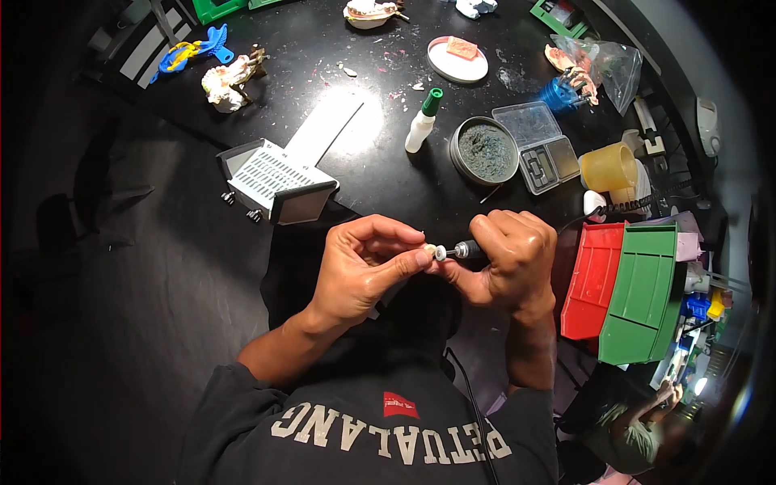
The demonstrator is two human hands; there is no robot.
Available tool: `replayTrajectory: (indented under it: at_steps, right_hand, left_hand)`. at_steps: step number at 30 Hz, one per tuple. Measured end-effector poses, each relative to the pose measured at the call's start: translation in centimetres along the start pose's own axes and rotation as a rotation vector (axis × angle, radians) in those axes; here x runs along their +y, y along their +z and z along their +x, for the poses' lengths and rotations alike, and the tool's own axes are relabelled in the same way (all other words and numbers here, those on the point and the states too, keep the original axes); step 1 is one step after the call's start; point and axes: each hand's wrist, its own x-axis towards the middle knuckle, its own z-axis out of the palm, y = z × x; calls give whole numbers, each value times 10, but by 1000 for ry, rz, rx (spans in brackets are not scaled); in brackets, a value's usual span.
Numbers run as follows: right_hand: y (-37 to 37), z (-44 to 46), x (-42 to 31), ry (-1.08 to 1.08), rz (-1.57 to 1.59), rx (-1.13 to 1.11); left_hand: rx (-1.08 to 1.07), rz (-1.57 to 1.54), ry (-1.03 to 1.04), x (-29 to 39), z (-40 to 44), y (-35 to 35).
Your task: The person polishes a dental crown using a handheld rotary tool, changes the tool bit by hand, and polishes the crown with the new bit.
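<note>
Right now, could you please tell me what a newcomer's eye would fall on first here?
Probably the middle, where the right hand holds a tool and the left hand a small piece at its white tip. Next, the red tray and green tray towards the right.

The black table (307,48) (crumb-strewn) carries a bottle (420,131), tin (456,158), scale (550,166).

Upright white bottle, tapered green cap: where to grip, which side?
Probably the bottle's cylindrical white body, below the narrowing green cap. Come from the person's left: the round metal tin sits close on the right.
</note>
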Motion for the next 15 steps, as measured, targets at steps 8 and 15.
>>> replayTrajectory:
  at_steps: [8,15]
  right_hand:
    - [1,0,0,-1,10,-4]
    - [-2,1,1,13,96,41]
  left_hand:
    - [2,172,46,8,0,3]
    - [-6,97,-60,6,1,-2]
